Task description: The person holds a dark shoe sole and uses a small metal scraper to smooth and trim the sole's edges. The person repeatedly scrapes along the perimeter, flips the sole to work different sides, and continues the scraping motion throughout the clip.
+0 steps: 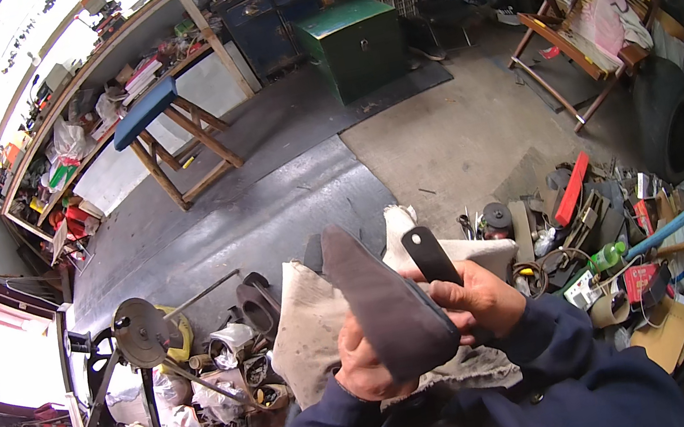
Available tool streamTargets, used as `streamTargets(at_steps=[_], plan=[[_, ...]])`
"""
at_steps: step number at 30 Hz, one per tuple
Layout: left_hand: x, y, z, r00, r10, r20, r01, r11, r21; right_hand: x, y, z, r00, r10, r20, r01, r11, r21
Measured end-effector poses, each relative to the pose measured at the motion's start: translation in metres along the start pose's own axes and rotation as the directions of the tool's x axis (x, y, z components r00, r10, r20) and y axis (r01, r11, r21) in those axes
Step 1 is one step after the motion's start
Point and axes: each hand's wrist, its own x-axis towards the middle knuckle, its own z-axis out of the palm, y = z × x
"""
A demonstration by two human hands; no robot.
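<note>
My left hand (360, 358) is closed round a long dark brown shoe-shaped piece (380, 298), held tilted over my lap. A thin dark edge runs along its right side. My right hand (482, 297) grips a tool with a flat black handle (430, 255), which has a hole near its upper end. The tool's working end is hidden behind my fingers and the brown piece. Fingertips of the right hand sit close against the piece's right edge. Beneath both hands, a stained beige cloth (304, 334) covers my lap.
At left stands a black metal machine with a round wheel (140, 333), amid bags and tins. Tools and scraps, including a red bar (572, 189) and green bottle (609, 256), crowd the right. Farther off are a blue-topped stool (146, 113), green chest (356, 46), folding chair (571, 36) and tyre (672, 121).
</note>
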Motion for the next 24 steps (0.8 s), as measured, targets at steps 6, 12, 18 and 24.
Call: streamTargets(at_steps=[6,12,18,24], plan=[[-0.036,0.010,0.016,0.990,-0.124,0.069,0.131,0.985,-0.112,0.000,0.023,0.000,0.979,-0.168,-0.113,0.160,0.984,-0.082],[-0.059,0.024,0.037,0.620,-0.782,-0.060,0.395,0.377,-0.838,0.010,0.042,0.001,0.962,-0.213,-0.169,0.168,0.955,-0.244],[-0.039,0.003,0.024,0.458,-0.875,0.158,0.424,0.059,-0.904,0.013,0.047,0.001,0.951,-0.230,-0.206,0.162,0.940,-0.301],[-0.012,-0.015,0.045,0.515,-0.857,-0.026,0.494,0.322,-0.808,0.007,0.032,-0.009,0.936,-0.240,-0.259,0.122,0.908,-0.401]])
